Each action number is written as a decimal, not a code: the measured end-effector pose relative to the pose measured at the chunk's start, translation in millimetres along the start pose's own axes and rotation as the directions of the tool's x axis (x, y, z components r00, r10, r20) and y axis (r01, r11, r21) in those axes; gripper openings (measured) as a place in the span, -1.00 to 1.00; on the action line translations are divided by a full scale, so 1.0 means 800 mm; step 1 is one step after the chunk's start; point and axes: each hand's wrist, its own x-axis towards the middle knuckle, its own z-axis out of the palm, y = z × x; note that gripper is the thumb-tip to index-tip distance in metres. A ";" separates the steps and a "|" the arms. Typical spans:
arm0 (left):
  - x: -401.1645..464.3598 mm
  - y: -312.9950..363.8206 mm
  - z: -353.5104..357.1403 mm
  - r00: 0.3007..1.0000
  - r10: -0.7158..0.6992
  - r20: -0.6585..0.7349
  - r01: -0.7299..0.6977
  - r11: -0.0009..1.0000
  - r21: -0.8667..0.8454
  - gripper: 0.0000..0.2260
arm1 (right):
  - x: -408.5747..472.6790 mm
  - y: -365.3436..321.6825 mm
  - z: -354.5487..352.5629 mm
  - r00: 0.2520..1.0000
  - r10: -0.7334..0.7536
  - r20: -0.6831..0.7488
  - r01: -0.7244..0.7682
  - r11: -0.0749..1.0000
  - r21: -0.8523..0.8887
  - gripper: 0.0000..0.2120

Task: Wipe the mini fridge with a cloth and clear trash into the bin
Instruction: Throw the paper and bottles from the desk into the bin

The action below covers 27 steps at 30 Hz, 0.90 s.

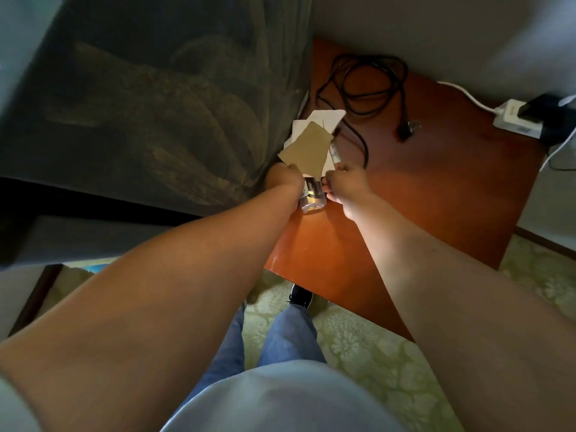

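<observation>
1. Tabletop (436,188): reddish-brown, glossy.
2. Cable (367,85): black.
3. Card (307,152): tan brown; papers (324,118) beneath it were white.
4. Carpet (367,347): pale green, floral pattern.
5. Curtain (149,113): dark grey-green, faint gold swirls.
6. Trousers (280,335): blue denim.

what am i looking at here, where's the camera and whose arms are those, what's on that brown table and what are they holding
There is no machine here. The camera sits on a person's head and looks forward and down, so the two bare arms reaching away from you are that person's own, with their jeans and one shoe below.

The left hand and right hand meet over a reddish-brown wooden table. Between them is a small clear jar, and both hands seem to grip it, though the blur hides the fingers. Just beyond the hands a brown piece of cardboard lies over white papers.

Also on the table are a coiled black power cord and, at the far right, a white power strip. The dark mass at left is a curtain.
</observation>
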 end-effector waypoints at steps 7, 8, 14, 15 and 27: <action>-0.023 -0.008 -0.020 1.000 0.010 0.016 -0.010 1.000 -0.010 -0.70 | -0.036 -0.007 -0.002 0.998 0.064 0.014 -0.065 0.992 0.104 -0.83; -0.028 -0.012 -0.022 0.999 -0.022 0.030 0.023 0.999 -0.036 -0.70 | -0.041 -0.006 -0.003 0.997 0.078 0.020 -0.080 0.992 0.098 -0.84; -0.034 -0.023 -0.023 0.989 -0.058 0.133 0.084 0.978 -0.193 -0.76 | -0.044 -0.006 -0.003 0.997 0.068 0.023 -0.069 0.997 0.043 -0.78; -0.031 -0.021 -0.023 0.988 -0.056 0.145 0.086 0.973 -0.213 -0.79 | -0.042 -0.008 -0.002 0.998 0.061 0.013 -0.062 0.996 0.062 -0.81; 0.021 0.020 0.013 0.996 -0.071 0.057 0.082 0.971 -0.223 -0.72 | 0.042 -0.063 0.008 0.992 -0.100 -0.073 0.089 0.986 -0.140 -0.92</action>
